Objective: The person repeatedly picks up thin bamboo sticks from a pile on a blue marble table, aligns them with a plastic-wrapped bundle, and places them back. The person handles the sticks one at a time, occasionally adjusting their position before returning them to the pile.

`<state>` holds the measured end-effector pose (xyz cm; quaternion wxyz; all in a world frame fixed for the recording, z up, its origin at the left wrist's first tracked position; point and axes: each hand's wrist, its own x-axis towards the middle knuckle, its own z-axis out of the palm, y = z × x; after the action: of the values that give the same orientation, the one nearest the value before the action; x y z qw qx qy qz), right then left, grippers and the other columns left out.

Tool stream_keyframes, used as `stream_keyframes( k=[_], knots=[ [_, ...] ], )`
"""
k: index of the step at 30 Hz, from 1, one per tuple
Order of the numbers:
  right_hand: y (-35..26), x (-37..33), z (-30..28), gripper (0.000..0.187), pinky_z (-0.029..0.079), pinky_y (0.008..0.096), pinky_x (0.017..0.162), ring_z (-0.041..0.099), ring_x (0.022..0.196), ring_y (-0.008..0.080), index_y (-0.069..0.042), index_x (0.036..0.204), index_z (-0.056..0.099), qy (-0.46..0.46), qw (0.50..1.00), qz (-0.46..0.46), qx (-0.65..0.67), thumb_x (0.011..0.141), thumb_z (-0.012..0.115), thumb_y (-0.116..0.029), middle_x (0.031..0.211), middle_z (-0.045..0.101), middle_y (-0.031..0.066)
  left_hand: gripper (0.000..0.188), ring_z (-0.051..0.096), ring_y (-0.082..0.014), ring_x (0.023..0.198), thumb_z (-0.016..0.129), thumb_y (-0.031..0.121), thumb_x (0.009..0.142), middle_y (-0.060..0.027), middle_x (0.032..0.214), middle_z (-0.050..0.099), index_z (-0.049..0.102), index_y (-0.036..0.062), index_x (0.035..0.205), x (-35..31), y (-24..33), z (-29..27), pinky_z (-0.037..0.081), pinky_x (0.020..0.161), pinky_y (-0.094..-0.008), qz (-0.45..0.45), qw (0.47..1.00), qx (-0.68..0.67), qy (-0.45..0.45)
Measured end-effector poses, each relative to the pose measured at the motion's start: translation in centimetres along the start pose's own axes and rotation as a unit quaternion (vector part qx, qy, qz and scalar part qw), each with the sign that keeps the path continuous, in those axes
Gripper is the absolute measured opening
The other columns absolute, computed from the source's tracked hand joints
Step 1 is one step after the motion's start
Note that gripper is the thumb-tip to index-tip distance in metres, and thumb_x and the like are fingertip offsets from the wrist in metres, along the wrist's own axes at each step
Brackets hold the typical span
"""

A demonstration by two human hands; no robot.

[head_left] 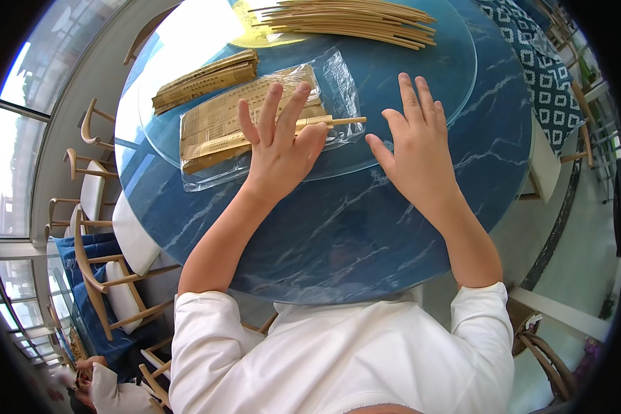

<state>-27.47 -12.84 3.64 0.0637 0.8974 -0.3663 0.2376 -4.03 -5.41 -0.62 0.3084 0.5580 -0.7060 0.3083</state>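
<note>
Brown paper sleeves [207, 79], crinkled glossy clear plastic bag [341, 81], smooth wooden sticks [366, 24], glossy marble-look tabletop [310, 259]

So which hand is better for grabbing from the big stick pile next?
Probably the right hand: it's open and empty, and its fingertips are nearer the stick pile. The left hand is over the bag, close by another stick.

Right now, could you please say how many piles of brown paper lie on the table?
2: a narrow pile toward the far left, and a wider pile under clear plastic, partly hidden by the left hand.
</note>
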Motion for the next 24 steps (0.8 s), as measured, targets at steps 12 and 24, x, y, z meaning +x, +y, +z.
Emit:
stream_keyframes(
  k=[12, 24],
  knots=[
    [-2.4, -0.9, 0.6, 0.058, 0.033, 0.0602, 0.123, 0.028, 0.159, 0.0422, 0.002, 0.143, 0.059, -0.039, 0.997, -0.035, 0.051, 0.093, 0.075, -0.021, 0.171, 0.031, 0.0239, 0.02, 0.034, -0.0334, 0.156, 0.083, 0.025, 0.089, -0.0013, 0.158, 0.052, 0.064, 0.0285, 0.094, -0.2, 0.2, 0.0, 0.009, 0.129, -0.0631, 0.018, 0.999, 0.004, 0.027],
    [-4.0, -0.9, 1.2, 0.062, 0.034, 0.0614, 0.122, 0.029, 0.159, 0.0425, 0.002, 0.149, 0.053, -0.043, 0.994, -0.057, 0.081, 0.093, 0.071, -0.018, 0.17, 0.033, 0.0229, 0.017, 0.039, -0.0299, 0.153, 0.08, 0.026, 0.091, 0.0012, 0.156, 0.055, 0.065, 0.0286, 0.098, -0.3, 0.3, 0.0, 0.012, 0.129, -0.0607, 0.034, 0.999, 0.001, 0.038]
  ],
)
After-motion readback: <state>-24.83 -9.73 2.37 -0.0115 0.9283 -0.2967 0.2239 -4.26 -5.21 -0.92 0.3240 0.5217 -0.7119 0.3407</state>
